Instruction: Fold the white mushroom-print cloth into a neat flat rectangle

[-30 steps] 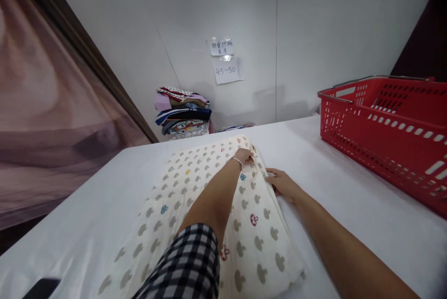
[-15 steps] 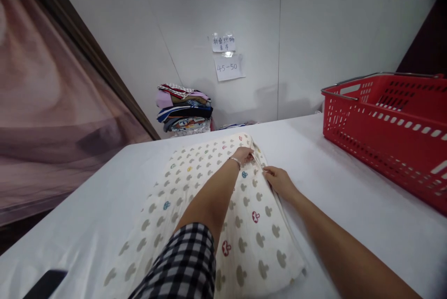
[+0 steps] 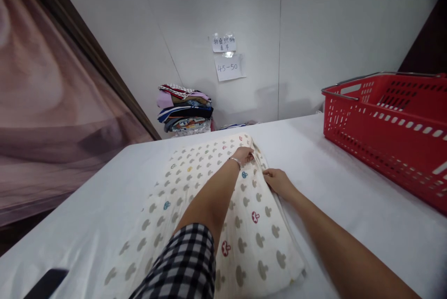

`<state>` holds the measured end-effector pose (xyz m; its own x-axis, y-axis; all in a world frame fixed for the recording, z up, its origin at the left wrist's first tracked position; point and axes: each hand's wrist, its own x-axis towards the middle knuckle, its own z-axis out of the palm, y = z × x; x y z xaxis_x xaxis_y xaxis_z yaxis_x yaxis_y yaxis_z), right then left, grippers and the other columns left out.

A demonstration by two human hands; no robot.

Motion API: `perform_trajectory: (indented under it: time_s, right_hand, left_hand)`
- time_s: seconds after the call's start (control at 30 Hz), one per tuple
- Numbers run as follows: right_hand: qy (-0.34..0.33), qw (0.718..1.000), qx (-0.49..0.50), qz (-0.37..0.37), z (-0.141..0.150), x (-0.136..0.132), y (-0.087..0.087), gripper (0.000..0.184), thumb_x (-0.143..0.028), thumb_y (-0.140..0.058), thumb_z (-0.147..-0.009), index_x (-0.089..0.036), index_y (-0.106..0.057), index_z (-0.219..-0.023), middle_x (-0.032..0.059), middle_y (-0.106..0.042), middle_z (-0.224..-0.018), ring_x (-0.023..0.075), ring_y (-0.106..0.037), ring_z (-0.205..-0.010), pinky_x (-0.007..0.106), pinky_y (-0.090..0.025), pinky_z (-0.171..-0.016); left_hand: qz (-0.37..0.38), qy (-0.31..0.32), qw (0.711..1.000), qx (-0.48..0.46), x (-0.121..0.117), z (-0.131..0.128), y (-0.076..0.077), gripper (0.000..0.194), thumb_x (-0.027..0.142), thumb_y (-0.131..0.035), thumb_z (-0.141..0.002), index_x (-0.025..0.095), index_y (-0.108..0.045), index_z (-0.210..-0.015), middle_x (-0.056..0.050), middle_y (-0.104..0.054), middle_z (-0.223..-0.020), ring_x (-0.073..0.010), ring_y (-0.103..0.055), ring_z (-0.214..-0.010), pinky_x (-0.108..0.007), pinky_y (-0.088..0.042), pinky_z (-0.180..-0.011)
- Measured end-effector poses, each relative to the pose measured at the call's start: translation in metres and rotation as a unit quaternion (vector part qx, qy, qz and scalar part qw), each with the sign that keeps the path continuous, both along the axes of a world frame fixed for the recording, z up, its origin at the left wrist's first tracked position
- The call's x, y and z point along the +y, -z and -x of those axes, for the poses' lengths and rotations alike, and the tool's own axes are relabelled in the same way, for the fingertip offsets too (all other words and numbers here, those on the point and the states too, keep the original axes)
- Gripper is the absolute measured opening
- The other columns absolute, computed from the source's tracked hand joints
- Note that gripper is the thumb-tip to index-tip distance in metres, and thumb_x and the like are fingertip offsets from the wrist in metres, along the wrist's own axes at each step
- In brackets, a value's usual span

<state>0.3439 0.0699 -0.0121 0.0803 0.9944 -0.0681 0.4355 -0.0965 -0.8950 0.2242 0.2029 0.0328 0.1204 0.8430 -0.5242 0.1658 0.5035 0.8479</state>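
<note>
A cream cloth (image 3: 195,173) printed with grey mushrooms and a few coloured ones lies folded in layers on the white table. My left hand (image 3: 243,155), with a bracelet at the wrist, pinches the cloth near its far right corner, where the layers bunch up slightly. Lower along the same right edge, my right hand (image 3: 277,181) grips the edge between thumb and fingers. My left forearm and its checked sleeve cover part of the cloth's middle.
To the right stands a red plastic basket (image 3: 380,136) with metal handles. Behind the table's far edge rises a stack of folded fabrics (image 3: 185,110) near the wall. A black object (image 3: 47,284) lies at the near left; a pinkish curtain (image 3: 63,117) hangs on the left.
My right hand has moved slightly left onto the cloth's edge and closed on it. My left hand keeps its pinch at almost the same spot. The view has shifted a little.
</note>
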Motion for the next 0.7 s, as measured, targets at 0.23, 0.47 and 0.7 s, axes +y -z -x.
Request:
perform_trajectory:
  time_s: [0.23,0.47,0.7]
  right_hand:
    - [-0.001,0.998,-0.052,-0.023,0.002,0.000,-0.003,0.012,-0.020,-0.052,-0.069,-0.019,-0.063,-0.063,0.0024,-0.064,-0.064,0.0146,-0.055,-0.061,0.023,-0.036,-0.056]
    - [0.048,0.996,0.063,-0.048,-0.005,0.005,0.003,0.006,-0.019,-0.054,-0.063,-0.020,-0.048,-0.061,-0.0052,-0.052,-0.051,0.0100,-0.047,-0.049,0.021,-0.035,-0.048]
    - [0.089,0.983,0.155,0.039,-0.005,0.005,-0.007,0.010,-0.018,-0.054,-0.065,-0.021,-0.045,-0.065,-0.0072,-0.048,-0.040,0.0106,-0.045,-0.032,0.020,-0.027,-0.032]
  left_hand:
    - [-0.009,0.005,1.000,0.018,0.000,-0.001,-0.001,0.007,0.017,-0.059,-0.086,0.010,-0.058,-0.086,-0.001,-0.058,-0.073,-0.0076,-0.055,-0.062,-0.020,-0.050,-0.061]
    - [-0.021,0.043,0.995,0.083,0.000,-0.011,0.004,0.034,0.034,-0.055,-0.089,0.015,-0.054,-0.118,-0.009,-0.057,-0.117,-0.0196,-0.059,-0.098,-0.040,-0.051,-0.082]
    - [-0.025,0.078,0.981,0.176,0.009,-0.024,0.011,0.036,0.035,-0.055,-0.089,0.016,-0.053,-0.120,-0.009,-0.056,-0.119,-0.0205,-0.058,-0.100,-0.042,-0.051,-0.084]
